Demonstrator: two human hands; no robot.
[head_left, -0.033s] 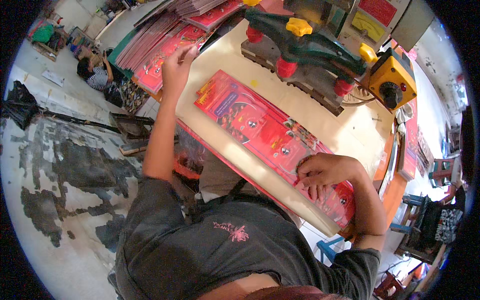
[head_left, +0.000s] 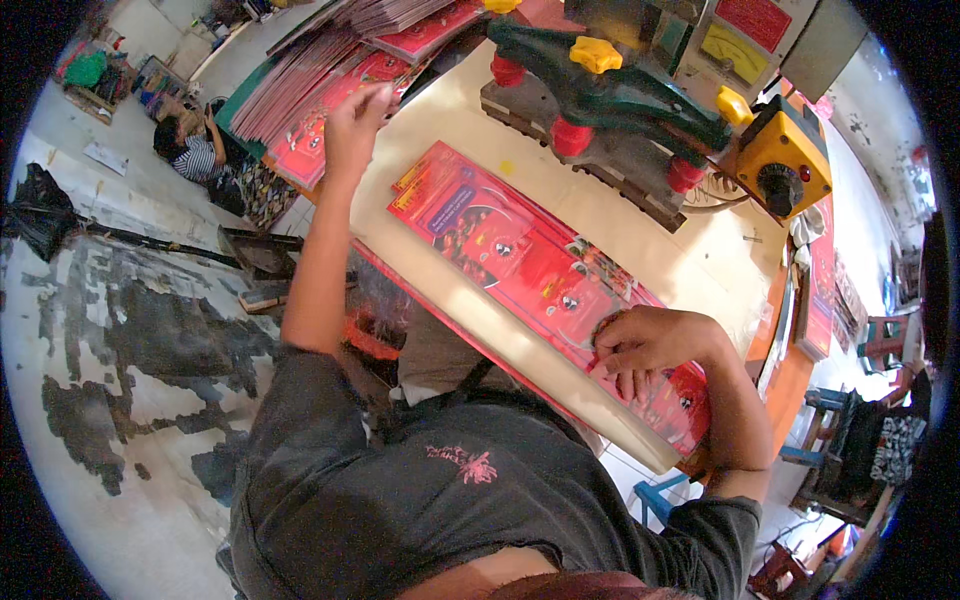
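Note:
A long strip of red printed packaging cards [head_left: 530, 275] lies slantwise on the table in front of me, several pictures along it. My right hand [head_left: 650, 345] rests on the strip's right part, fingers bent and a little apart, gripping nothing I can see. My left hand [head_left: 352, 135] is raised beyond the strip's left end, beside a fanned stack of red printed cards [head_left: 300, 105]. Its fingers are curled together and slightly blurred. Whether something thin is between them I cannot make out.
Behind the strip stands a dark green clamp bar [head_left: 610, 85] with yellow knobs and red feet. A yellow control box [head_left: 785, 160] with a black dial is at its right. The cream table surface [head_left: 440, 110] shows around the strip. A person [head_left: 195, 150] sits far left.
My left hand and forearm have shifted very slightly to the left. My right hand and the card strip stay where they were.

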